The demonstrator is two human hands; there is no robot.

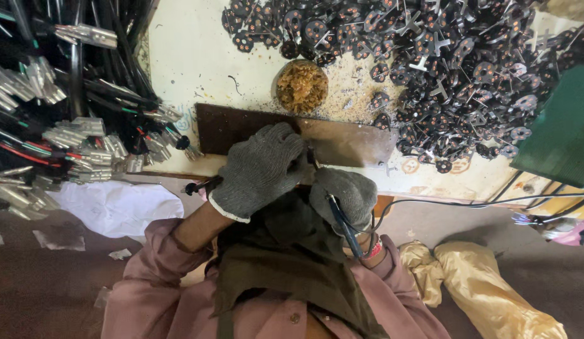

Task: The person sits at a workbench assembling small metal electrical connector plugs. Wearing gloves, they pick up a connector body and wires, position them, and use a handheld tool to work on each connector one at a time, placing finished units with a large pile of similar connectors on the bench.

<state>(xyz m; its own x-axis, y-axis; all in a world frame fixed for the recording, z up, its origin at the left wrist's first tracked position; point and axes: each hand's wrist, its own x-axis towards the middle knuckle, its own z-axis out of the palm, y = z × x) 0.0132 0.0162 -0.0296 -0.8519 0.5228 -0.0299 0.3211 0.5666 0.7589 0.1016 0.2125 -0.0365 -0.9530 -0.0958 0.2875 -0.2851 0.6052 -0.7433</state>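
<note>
Both gloved hands meet at the desk (179,56) edge, mid-frame: the left hand (260,168) closed over a small part that cannot be made out, the right hand (345,196) gripping a blue-handled tool (343,227). The tip could slip onto the left glove. The cream desk is scuffed and cluttered: dark plate (342,141), black parts (430,56) upper right, cables (59,107) left.

white cloth (119,206), yellow sack (486,285), perhaps flux tin (302,86)
</note>
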